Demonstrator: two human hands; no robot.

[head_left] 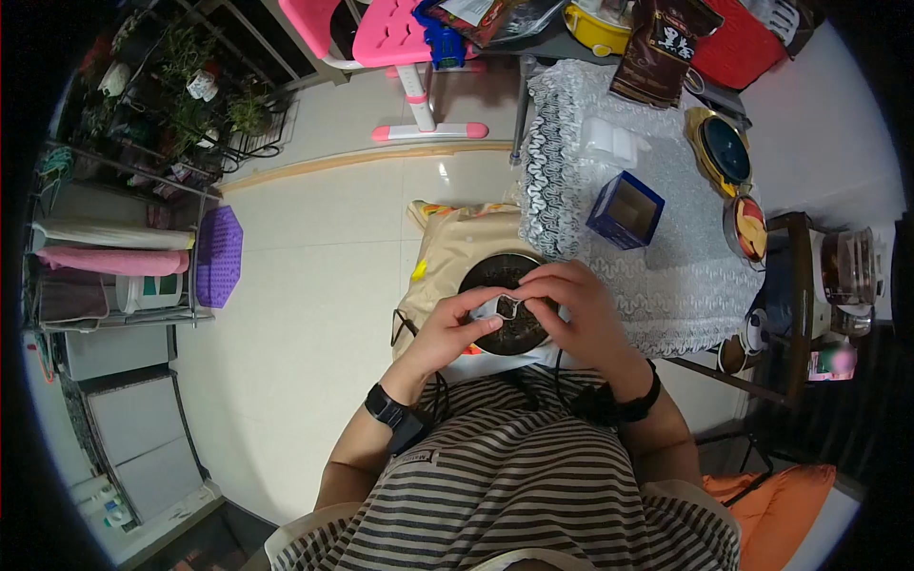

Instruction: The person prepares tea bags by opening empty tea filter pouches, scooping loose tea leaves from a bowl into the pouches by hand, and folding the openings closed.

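Between my two hands is a small white pouch (489, 309), its mouth spread apart with dark stuff showing inside. My left hand (446, 331) pinches its left side between thumb and fingers. On the other side, the thumb and fingertips of my right hand (577, 309) grip the rim. Directly beneath them a round metal bowl (495, 264) rests on my lap, holding dark loose bits that look like dried leaves. Under the bowl lies a beige cloth or bag (457, 238) with coloured print. My hands cover part of the bowl's rim.
At right, a table with a grey-white lace cloth (657, 290) carries an open blue box (626, 211), a white translucent pack (612, 143), a brown bag (662, 52) and bowls (725, 150). A pink chair (395, 33) stands ahead. A purple basket (220, 257) sits by the left rack.
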